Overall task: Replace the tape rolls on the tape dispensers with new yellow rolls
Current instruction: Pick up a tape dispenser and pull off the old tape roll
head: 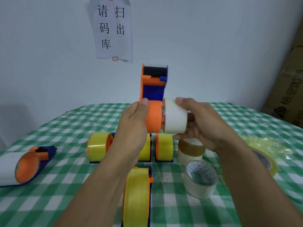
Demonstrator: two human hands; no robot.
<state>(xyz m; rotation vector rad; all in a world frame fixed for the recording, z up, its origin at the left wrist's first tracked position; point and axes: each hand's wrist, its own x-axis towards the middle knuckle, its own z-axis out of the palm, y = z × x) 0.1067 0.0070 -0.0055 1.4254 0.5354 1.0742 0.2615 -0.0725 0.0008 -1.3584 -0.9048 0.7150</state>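
Setting: I am looking down at a green-and-white checked tablecloth (65, 128) set against a plain white wall (49, 46), where a paper sign (114, 28) with printed characters is hanging.
Step in hand: I am reading this as stripping an old roll. A whitish roll (175, 118) is sitting half clear of the orange hub (155, 118) of the tape dispenser (153, 89), which is standing upright in the air above the middle of the table.
Left hand: my left hand (134, 126) is wrapping round the hub side of the dispenser, with the thumb pressing on the orange frame.
Right hand: my right hand (201, 126) is pinching the whitish roll by its rim, thumb on top and fingers beneath.
Next move: I am expecting a straight sideways pull along the hub's axis while the left hand braces. After that, the loose yellow roll (273, 164), lying at the right partly under my forearm, needs fetching.
Done so far: yellow-loaded dispensers (96, 149) are standing in a row just below my hands, with another one nearer me. A side-lying dispenser (27, 166) at the left is carrying a white roll.
Materials: the dispenser is showing hard, glossy orange and blue plastic with a black roller at the top. The tape is looking smooth and milky, wound into a squat cylinder.
Discards: spent rolls (191, 151) with cardboard cores are sitting beneath my right wrist.
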